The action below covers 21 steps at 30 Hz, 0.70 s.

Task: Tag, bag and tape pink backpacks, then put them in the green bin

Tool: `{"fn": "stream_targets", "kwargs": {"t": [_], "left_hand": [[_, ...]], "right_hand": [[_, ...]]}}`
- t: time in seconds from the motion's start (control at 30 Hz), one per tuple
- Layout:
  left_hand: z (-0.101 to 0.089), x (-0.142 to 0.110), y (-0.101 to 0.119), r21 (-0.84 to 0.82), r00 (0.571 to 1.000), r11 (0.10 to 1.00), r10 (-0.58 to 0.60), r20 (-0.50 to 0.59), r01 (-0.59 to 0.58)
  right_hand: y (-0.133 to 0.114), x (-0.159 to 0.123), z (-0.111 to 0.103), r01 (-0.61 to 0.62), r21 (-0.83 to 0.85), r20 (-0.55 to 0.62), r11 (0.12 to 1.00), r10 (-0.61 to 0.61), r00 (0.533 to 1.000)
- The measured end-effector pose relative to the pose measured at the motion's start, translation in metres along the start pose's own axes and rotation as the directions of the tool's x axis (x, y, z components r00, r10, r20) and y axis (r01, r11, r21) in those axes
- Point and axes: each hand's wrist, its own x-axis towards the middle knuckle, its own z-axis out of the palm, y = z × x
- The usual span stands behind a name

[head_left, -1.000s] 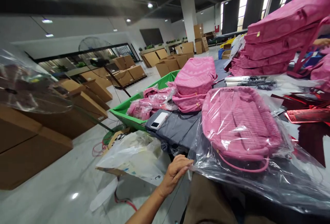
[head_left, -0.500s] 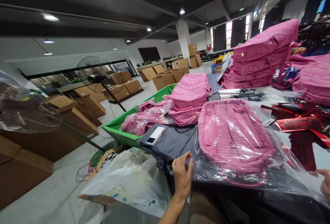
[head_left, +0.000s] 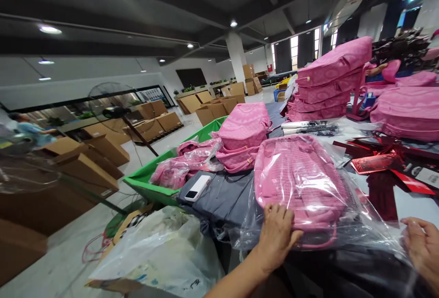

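Observation:
A pink backpack [head_left: 298,179] lies flat inside a clear plastic bag [head_left: 370,225] at the table's near edge. My left hand [head_left: 277,230] is at its lower left corner, fingers bent over the plastic against the backpack and thumb pointing right. At the right edge of the view, my right hand [head_left: 420,243] is closed at the loose end of the plastic bag, with its fingertips partly hidden. Red and black hang tags [head_left: 379,163] lie beyond the right hand.
Behind stand a short stack of pink backpacks [head_left: 245,124] and a taller one [head_left: 329,78]. A white phone-like device [head_left: 198,188] lies on dark cloth. To the left are a green bin [head_left: 137,181] with bagged pink items, a white sack [head_left: 164,252] and a fan [head_left: 115,112].
My left hand has moved right from beside the bag onto the backpack's lower edge. More of my right hand shows at the bag's end. The view has shifted slightly right.

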Motion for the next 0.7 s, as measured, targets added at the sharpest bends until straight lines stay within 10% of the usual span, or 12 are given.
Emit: {"fn": "stream_targets", "kwargs": {"t": [0.53,0.7], "left_hand": [[-0.02,0.01,-0.021,-0.344,0.999,0.939,-0.033,-0.042,0.017],[0.0,0.039,-0.042,-0.653,0.939,0.676,-0.224,0.261,0.343]], "right_hand": [[-0.022,0.002,-0.002,-0.021,0.131,-0.029,0.991,0.025,0.999],[-0.028,0.016,-0.001,-0.073,0.009,0.035,0.997,0.073,0.997]]}}
